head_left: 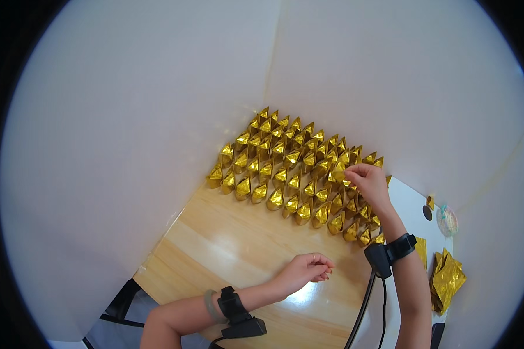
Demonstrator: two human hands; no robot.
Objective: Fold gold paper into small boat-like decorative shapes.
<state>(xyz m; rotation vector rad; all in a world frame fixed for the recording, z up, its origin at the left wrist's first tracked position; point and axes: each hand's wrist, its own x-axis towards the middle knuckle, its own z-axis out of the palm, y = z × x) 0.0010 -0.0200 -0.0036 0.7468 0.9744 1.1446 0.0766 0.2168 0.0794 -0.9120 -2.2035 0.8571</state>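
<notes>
Rows of folded gold foil paper ingots with pointed tips stand close together at the far side of the wooden table. My right hand reaches over the right part of the rows. Its thumb and fingers pinch a gold paper ingot among the others; whether that one touches the table is hidden. My left hand hovers over the nearer tabletop, apart from the rows. Its fingers are loosely curled together, with nothing visible in them.
White walls meet in a corner behind the rows. To the right, a white surface bears flat gold foil sheets, a dark round disc and a pale round item. Black cables run beside my right forearm.
</notes>
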